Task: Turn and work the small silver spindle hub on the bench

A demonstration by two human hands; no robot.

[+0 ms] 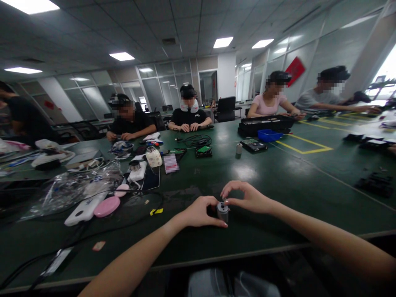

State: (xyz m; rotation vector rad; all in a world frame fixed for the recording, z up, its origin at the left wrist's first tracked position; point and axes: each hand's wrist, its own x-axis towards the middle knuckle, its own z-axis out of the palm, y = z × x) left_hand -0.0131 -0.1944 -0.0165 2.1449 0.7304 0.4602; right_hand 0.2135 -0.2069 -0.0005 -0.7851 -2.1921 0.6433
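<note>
A small grey metal cylinder (pixel 222 215), with dark holes in its top face, stands upright near the front edge of the green table (pixel 266 231). My left hand (pixel 199 211) is wrapped around its left side, thumb at the front, holding it. Over its top, my right hand (pixel 246 197) has thumb and index finger pinched together. Whatever lies between those fingertips is too small to make out. A similar grey cylinder (pixel 239 149) stands farther back, beside a hard drive (pixel 254 145).
To the left lie a clear plastic bag (pixel 77 185), a white power bank (pixel 83 212), a pink round case (pixel 107 206), black cables and yellow scraps (pixel 159 210). Behind are a green circuit board (pixel 203 151) and a blue tray (pixel 269 135). Several people sit around the table.
</note>
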